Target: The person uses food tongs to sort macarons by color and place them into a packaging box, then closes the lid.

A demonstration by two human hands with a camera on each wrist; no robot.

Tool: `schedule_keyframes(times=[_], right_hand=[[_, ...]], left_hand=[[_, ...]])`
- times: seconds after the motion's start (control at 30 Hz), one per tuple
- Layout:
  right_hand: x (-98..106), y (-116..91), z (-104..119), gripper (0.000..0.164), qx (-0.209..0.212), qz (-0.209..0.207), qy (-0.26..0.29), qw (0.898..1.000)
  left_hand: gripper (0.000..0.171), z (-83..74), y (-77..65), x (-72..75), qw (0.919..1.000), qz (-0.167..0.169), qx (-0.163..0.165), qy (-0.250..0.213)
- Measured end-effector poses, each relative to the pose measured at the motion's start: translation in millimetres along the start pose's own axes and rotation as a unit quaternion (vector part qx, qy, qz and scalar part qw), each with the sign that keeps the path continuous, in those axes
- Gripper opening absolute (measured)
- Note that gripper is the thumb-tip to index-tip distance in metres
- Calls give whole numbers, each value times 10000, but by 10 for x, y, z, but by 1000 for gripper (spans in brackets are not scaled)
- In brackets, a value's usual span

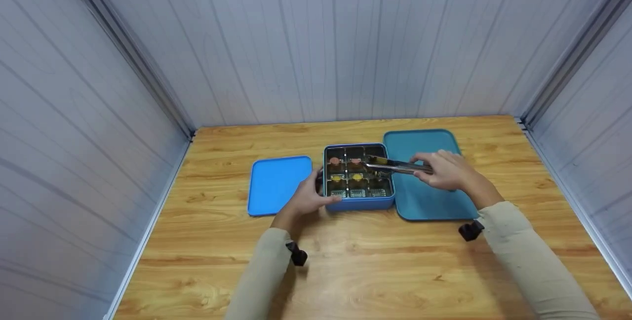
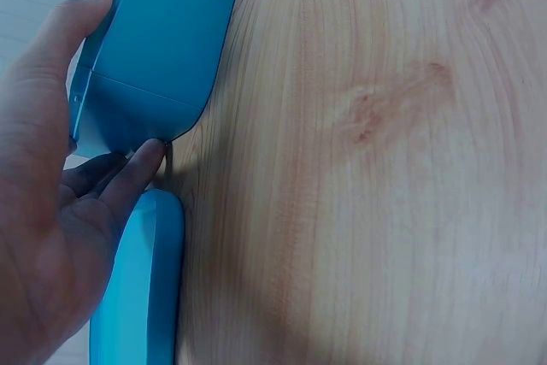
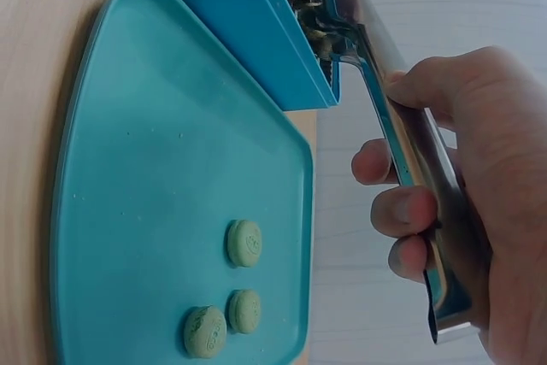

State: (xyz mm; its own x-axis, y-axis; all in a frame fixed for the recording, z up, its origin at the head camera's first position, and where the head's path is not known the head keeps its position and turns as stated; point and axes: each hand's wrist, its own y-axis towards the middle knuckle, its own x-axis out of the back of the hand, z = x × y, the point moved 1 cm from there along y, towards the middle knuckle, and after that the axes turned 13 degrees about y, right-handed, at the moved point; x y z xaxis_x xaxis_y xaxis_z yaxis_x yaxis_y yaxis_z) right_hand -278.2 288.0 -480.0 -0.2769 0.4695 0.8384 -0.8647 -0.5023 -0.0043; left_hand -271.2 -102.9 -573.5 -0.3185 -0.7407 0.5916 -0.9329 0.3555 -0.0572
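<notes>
On the left, one flat, bright blue, rounded-square lid (image 1: 276,186) lies on the wood-grain table (image 1: 375,270). Just right of it, the left hand (image 1: 307,195) grips the near left corner of one blue rectangular box (image 1: 360,204), thumb along the front rim and fingers against the side. Inside the box sits one dark, shiny plastic insert (image 1: 338,152) with nine compartments, three rows of three. Four round pieces show in its left and middle columns: two pink pieces (image 1: 335,161) farther back, two yellow pieces (image 1: 336,178) nearer. The tips of one pair of silvery metal tongs (image 1: 405,167) reach into the right column; whether they pinch anything I cannot tell. The right hand (image 1: 447,171) holds the tongs, thumb opposite curled fingers, above one teal rectangular tray (image 1: 419,204) beside the box. Three pale green round macarons (image 3: 244,243) lie on that tray, two close together and the third near them.
</notes>
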Motion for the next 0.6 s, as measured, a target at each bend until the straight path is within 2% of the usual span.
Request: schedule_keyframes(times=[0.23,0.6], right_hand=[[-1,-1,-5,37,-51,35,52,10000],[16,-54,-41,42,-132,-51,284,9995]], left_hand=[[112,0,-3,-3,9999,8,103,-6],[113,15,6,-7,10000,-18,68,-29]])
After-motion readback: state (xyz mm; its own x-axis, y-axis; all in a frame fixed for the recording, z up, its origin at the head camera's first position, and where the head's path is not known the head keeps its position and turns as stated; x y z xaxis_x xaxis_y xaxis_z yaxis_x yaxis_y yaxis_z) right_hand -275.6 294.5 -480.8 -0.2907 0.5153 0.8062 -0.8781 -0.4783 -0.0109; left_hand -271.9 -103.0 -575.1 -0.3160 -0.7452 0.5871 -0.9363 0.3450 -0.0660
